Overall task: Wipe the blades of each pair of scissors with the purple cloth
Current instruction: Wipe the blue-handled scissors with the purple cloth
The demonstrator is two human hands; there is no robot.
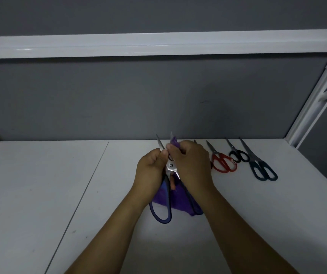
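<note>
Left hand (pixel 150 167) grips blue scissors (pixel 161 210); right hand (pixel 192 165) pinches purple cloth (pixel 178 200) round blade. Red pair (pixel 223 163), black pair (pixel 238 155), teal pair (pixel 261 169) at 3 o'clock.

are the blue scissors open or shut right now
Open: on the blue scissors the blade tips stand apart above the left hand and right hand, and the handles splay apart over the cloth.

Dim room, grey wall (pixel 119 99), white table (pixel 40 184), white shelf rail (pixel 158 44), white frame post (pixel 314 107) at right
</note>
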